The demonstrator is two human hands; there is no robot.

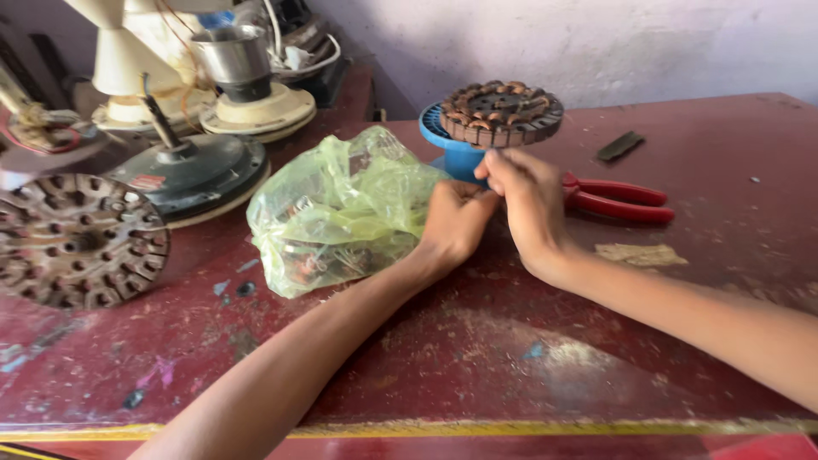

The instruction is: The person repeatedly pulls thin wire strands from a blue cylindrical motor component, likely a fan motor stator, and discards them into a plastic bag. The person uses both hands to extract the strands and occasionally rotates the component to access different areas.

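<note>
My left hand (456, 221) is curled into a loose fist at the middle of the red table, against the edge of a yellow-green plastic bag (341, 209) that holds coppery wire scraps. My right hand (528, 200) touches the left hand, its fingers pinched together just below a round wound motor stator (503, 112). The stator sits on a blue plastic stand (456, 153). Whatever small thing the fingers pinch is too fine to see.
Red-handled pliers (618, 200) lie right of my hands, with a dark flat strip (620, 146) behind them. At the left stand a perforated round rotor (77, 240), a fan motor housing (192, 175) and cream fan parts (247, 94). A wall rises behind.
</note>
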